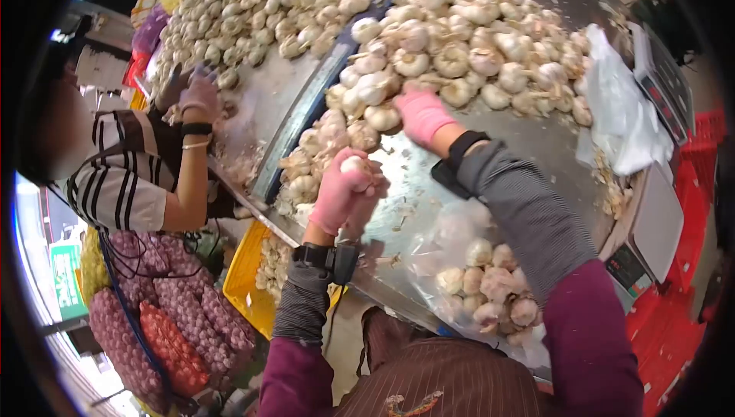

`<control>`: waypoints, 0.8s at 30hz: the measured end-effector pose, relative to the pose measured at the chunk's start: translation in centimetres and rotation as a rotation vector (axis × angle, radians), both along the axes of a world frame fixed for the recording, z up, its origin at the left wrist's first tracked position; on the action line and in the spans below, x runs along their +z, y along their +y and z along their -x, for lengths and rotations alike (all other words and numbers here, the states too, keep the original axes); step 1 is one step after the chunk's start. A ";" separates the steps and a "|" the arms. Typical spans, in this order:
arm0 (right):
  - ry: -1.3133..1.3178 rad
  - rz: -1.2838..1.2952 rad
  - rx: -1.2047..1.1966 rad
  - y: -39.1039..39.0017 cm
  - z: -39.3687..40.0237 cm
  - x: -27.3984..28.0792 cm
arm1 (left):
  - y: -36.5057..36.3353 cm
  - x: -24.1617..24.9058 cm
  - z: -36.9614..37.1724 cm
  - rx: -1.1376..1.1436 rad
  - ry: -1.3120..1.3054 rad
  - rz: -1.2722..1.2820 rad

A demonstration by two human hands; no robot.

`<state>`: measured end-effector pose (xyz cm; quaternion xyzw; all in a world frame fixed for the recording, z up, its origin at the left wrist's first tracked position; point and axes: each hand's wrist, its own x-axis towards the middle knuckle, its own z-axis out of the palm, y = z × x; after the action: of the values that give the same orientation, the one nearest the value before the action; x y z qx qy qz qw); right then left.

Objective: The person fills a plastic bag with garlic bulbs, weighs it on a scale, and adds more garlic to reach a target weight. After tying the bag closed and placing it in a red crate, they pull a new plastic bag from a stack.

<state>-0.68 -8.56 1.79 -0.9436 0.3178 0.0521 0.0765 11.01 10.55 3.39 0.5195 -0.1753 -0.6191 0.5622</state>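
My left hand [344, 193], in a pink glove, is closed around a garlic bulb [354, 164] above the metal table's near left edge. Its pale top shows between thumb and fingers. My right hand [423, 116], also pink-gloved, reaches to the near edge of a large garlic pile [467, 42] and touches the bulbs there. Its fingers point down into the pile and are mostly hidden, so their grip does not show. Below my right forearm, a clear plastic bag [429, 252] with several garlic bulbs [490, 283] in it rests at the table's front edge.
Plastic bags [624, 111] lie at right beside scales [647, 225]. A blue-edged divider [306, 103] separates a second garlic heap [260, 15], where a co-worker's gloved hand [200, 95] works. A yellow crate [249, 279] and net sacks of garlic [168, 287] stand at lower left.
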 end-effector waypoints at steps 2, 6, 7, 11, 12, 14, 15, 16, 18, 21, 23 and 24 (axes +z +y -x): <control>-0.355 -1.147 -0.424 0.5 1.0 2.0 | 1.6 1.3 -0.5 0.279 0.757 -0.024; -0.931 -1.825 -0.289 5.6 6.1 5.0 | 1.7 3.4 2.0 0.151 1.035 0.320; -0.930 -1.805 -0.360 7.2 8.2 6.5 | 2.0 5.5 4.6 0.168 0.152 0.296; -0.955 -1.384 -0.386 13.1 17.2 12.5 | 2.7 10.8 12.3 -0.151 0.603 0.094; -0.949 -1.021 -0.344 14.6 19.6 12.9 | 2.9 10.5 14.8 -0.192 0.477 0.021; -0.913 -0.791 -0.437 17.8 24.2 13.2 | 4.1 7.7 18.0 -0.481 0.285 0.030; -0.859 -0.599 -0.501 19.3 26.1 12.9 | 4.1 6.5 19.7 -0.512 0.278 0.038; -0.875 -0.581 -0.518 20.8 27.7 12.1 | 4.1 5.4 21.5 -0.590 -0.279 0.366; -0.546 -0.112 -0.421 23.3 30.4 9.2 | 3.9 3.8 24.4 -0.638 -0.847 0.718; -0.347 -0.051 -0.432 25.0 32.2 5.8 | 3.6 3.2 26.6 -0.987 -1.370 0.781; -0.160 -0.121 -0.374 25.2 33.0 6.8 | 3.7 5.2 26.3 -0.982 -1.425 0.842; -0.169 -0.106 -0.376 25.5 33.4 7.8 | 3.6 6.3 25.7 -0.971 -1.463 0.891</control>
<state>-34.11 16.92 9.64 -0.8634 0.4777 -0.0257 0.1606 -14.71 14.18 9.67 0.3867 -0.8917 -0.1858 0.1442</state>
